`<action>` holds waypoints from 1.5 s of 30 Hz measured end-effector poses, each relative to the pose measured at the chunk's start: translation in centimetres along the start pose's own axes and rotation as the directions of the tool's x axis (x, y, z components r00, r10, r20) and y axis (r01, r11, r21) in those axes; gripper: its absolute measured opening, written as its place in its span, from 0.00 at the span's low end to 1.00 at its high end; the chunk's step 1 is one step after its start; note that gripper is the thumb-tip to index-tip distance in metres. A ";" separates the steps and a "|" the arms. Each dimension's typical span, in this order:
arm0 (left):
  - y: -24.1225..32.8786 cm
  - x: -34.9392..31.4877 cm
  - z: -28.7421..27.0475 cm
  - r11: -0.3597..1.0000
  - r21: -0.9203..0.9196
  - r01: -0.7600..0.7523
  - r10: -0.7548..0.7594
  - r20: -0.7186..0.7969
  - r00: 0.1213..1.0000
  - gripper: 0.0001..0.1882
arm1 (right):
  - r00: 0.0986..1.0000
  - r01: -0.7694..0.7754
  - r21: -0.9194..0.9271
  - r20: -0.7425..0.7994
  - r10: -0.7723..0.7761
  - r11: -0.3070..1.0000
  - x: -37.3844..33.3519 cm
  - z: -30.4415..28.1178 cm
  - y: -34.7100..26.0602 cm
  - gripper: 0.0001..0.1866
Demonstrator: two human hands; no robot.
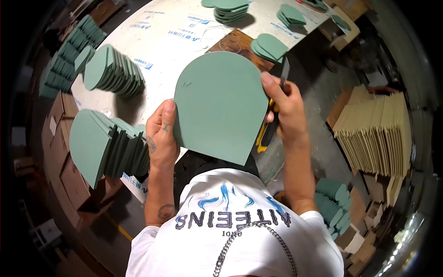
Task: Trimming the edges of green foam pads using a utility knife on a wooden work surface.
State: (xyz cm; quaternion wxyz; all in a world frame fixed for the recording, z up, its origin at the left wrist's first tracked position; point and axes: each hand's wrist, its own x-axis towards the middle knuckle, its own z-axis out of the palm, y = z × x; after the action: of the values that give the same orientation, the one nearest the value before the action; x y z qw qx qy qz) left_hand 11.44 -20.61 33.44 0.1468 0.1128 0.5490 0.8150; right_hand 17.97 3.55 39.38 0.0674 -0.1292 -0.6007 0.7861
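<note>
- Green panel (220,101): mid-frame, rounded edge up, pointed corner down, face to cam; hands only at its sides, prob. so most of the face shows. Small pen-like marks nr its upper-left edge.
- L hand (162,131): pinching panel's left edge, thumb on face, other fingers mostly hidden behind; prob. backs it up w/o covering much.
- R hand (288,104): thumb pressed on panel's upper-right edge, fingers also curled round utility knife (269,129); blade end up, handle end down, prob. to have tool & piece in 1 hand.
- Counter (168,55): upper part of frame; similar green pcs piled in stack (97,69) at upper left & pile (87,143) at mid-left, prob. grouped to save space.
- Beige panels (374,134): right of frame, packed face to face, prob. for compactness.
</note>
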 end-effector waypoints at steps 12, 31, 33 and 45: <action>-2.1 -0.2 2.8 0.958 -0.262 -0.119 0.002 -0.407 0.913 0.24 | 0.955 -0.117 -0.053 0.267 0.127 0.992 -1.5 -2.2 3.6 0.16; 3.3 -4.7 7.0 0.968 0.009 -0.251 0.227 -0.460 0.858 0.19 | 0.939 0.058 0.152 0.327 -0.106 0.987 1.5 -2.8 1.1 0.17; 2.9 -2.6 5.7 0.957 -0.071 -0.281 0.199 -0.544 0.815 0.23 | 0.912 0.264 -0.173 0.364 -0.187 0.949 0.6 -2.3 0.5 0.16; 1.5 4.2 5.4 0.406 -0.908 0.108 0.356 0.266 0.896 0.12 | 0.873 -0.080 0.061 0.485 0.040 0.995 -1.4 -0.9 1.7 0.19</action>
State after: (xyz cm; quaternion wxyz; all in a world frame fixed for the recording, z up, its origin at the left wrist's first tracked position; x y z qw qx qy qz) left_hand 9.20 -14.90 36.91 0.2354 0.2296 -0.0352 0.9437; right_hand 19.67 3.59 37.73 -0.1042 0.0554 -0.5626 0.8183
